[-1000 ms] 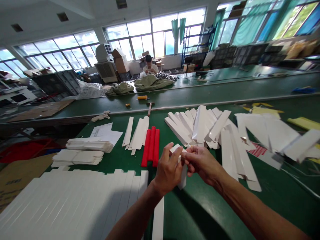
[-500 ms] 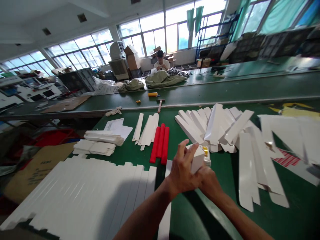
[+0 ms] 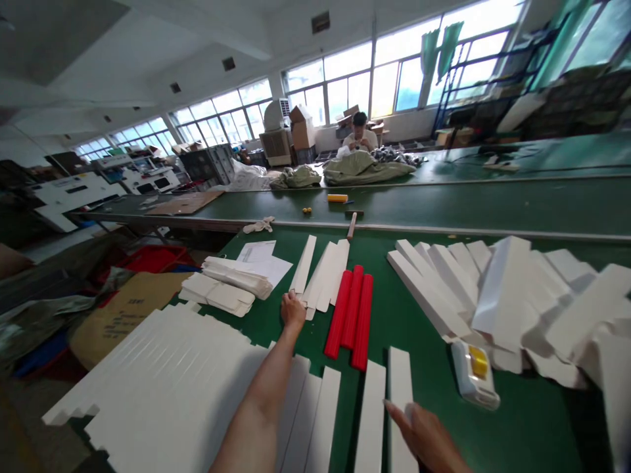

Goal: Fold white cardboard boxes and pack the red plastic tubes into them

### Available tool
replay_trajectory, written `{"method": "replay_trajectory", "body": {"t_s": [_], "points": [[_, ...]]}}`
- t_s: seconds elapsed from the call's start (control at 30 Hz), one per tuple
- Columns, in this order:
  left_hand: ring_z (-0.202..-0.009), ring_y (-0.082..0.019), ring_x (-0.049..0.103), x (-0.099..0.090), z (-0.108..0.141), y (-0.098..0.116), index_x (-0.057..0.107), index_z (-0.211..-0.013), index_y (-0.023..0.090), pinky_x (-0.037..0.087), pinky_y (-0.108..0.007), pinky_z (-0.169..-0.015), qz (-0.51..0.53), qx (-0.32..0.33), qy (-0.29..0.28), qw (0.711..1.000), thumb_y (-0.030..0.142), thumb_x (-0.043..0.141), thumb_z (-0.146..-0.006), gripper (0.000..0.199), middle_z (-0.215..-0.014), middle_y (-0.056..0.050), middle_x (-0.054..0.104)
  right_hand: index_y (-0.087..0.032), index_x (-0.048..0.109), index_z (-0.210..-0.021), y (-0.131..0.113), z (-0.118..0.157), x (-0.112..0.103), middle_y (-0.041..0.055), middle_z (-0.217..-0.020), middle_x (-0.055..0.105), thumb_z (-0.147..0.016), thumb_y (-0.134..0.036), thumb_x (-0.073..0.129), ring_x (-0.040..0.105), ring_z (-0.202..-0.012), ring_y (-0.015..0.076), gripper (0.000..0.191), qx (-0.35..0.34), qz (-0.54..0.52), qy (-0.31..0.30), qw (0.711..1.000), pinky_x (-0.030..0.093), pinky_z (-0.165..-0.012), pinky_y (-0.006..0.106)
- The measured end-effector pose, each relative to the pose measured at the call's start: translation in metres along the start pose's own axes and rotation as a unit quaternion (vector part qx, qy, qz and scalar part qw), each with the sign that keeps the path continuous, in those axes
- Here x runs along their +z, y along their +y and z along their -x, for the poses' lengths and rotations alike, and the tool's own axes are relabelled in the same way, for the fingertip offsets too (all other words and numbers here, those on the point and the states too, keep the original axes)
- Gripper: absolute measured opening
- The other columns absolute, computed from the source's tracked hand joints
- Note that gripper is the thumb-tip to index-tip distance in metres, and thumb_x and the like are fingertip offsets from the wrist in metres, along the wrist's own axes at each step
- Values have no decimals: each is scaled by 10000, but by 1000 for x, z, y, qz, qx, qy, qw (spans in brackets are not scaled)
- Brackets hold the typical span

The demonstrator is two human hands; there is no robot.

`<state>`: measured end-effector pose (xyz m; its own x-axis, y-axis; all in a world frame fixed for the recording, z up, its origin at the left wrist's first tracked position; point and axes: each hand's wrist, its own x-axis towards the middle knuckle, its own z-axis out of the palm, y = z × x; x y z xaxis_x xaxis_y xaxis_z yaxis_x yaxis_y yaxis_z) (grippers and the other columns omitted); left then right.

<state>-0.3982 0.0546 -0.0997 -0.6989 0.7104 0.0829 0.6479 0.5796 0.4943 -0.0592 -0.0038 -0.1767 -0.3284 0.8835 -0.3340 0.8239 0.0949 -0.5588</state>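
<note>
My left hand (image 3: pixel 293 310) reaches out to the near end of a flat white carton strip (image 3: pixel 303 264), with its fingers closed on that end. Beside it lie more flat carton strips (image 3: pixel 326 272). My right hand (image 3: pixel 428 437) lies over a long white box (image 3: pixel 400 374); its index finger stretches across to the box's left edge, and the other fingers are partly hidden. A second long white box (image 3: pixel 371 407) lies parallel on the left. To the right, a white tape dispenser (image 3: pixel 474 374) with a yellow roll rests on the green table (image 3: pixel 434 368).
Three red ribbed tubes (image 3: pixel 349 315) lie mid-table. Rows of white boxes (image 3: pixel 182 374) cover the left side, with bundled cartons (image 3: pixel 221 289) behind. Loose white cartons (image 3: pixel 497 289) pile up at right. A hammer (image 3: pixel 351 225) lies farther back. Another person (image 3: pixel 361 135) sits beyond the far bench.
My hands have parted. The left moved left and forward to the carton strips, while the right lowered the white box to the table. The tape dispenser now lies apart from both hands.
</note>
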Motion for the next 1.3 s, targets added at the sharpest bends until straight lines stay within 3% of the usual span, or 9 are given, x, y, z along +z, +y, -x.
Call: {"method": "replay_trajectory", "body": {"t_s": [0.23, 0.43, 0.53, 0.67, 0.77, 0.87, 0.97, 1.1, 1.3], "points": [[-989, -204, 624, -21, -19, 21, 598, -1118, 144, 535, -423, -866, 20, -7, -62, 998, 355, 589, -918, 291, -1125, -77, 626, -260, 605, -597, -1, 2, -11, 69, -667, 708, -831, -581, 497, 701, -732, 283, 412, -14, -29, -39, 999, 491, -679, 330], [-674, -147, 648, -147, 18, 84, 657, -807, 127, 514, -270, -648, 146, 57, -36, 987, 326, 481, -904, 282, -753, -40, 689, -173, 647, -1015, -15, 2, -77, 135, -792, 709, -807, -529, 569, 685, -711, 324, 420, -36, -14, 104, 994, 512, -619, 394], [-516, -129, 610, -217, 74, 117, 653, -728, 127, 470, -229, -513, 227, 110, -67, 965, 391, 470, -833, 338, -626, -23, 666, -112, 335, -1450, -55, 23, -131, 227, -1382, 511, -670, -511, 758, 529, -1227, 386, 973, -224, 22, 238, 945, 485, -945, 465], [-379, -100, 524, -261, 155, 153, 639, -628, 98, 397, -195, -409, 442, 116, -233, 859, 368, 619, -702, 281, -492, -26, 602, -125, -79, -1539, -104, 80, -177, 229, -1595, 108, -545, -623, 813, 182, -1443, 428, 1426, -389, 36, 183, 902, 233, -1146, 565], [-364, -98, 517, -251, 197, 170, 642, -630, 82, 384, -189, -390, 501, 82, -336, 793, 336, 651, -696, 262, -495, -43, 609, -126, 14, -1541, -108, 116, -181, 241, -1535, 282, -520, -635, 815, 340, -1376, 423, 1394, -357, -56, 139, 922, 320, -1102, 547], [-424, -82, 522, -219, 222, 175, 647, -673, 78, 403, -183, -439, 523, 104, -368, 762, 388, 643, -783, 329, -549, -41, 609, -131, 414, -1388, -89, 131, -174, 148, -1220, 616, -652, -517, 776, 605, -1052, 316, 907, -293, -155, 112, 937, 492, -904, 415], [-703, -109, 606, -178, 239, 171, 662, -970, 103, 482, -192, -637, 566, 154, -328, 741, 463, 772, -713, 456, -842, -63, 664, -145, 632, -1021, -63, 135, -169, 37, -855, 672, -687, -514, 747, 592, -727, 204, 511, -246, -229, 71, 939, 486, -659, 289], [-888, -209, 632, -125, 266, 162, 564, -1177, 130, 515, -286, -764, 580, 113, -394, 704, 416, 915, -491, 822, -1018, -105, 665, -149, 656, -948, -42, 139, -157, 8, -832, 671, -643, -449, 791, 566, -706, 171, 448, -250, -296, 6, 922, 452, -621, 243], [-662, -178, 610, -95, 287, 119, 594, -912, 128, 515, -278, -604, 554, 55, -301, 774, 446, 864, -498, 589, -790, -67, 677, -138, 675, -829, -23, 93, -137, 46, -821, 704, -508, -593, 815, 660, -772, 223, 574, -204, -408, -238, 857, 537, -732, 322]]}}
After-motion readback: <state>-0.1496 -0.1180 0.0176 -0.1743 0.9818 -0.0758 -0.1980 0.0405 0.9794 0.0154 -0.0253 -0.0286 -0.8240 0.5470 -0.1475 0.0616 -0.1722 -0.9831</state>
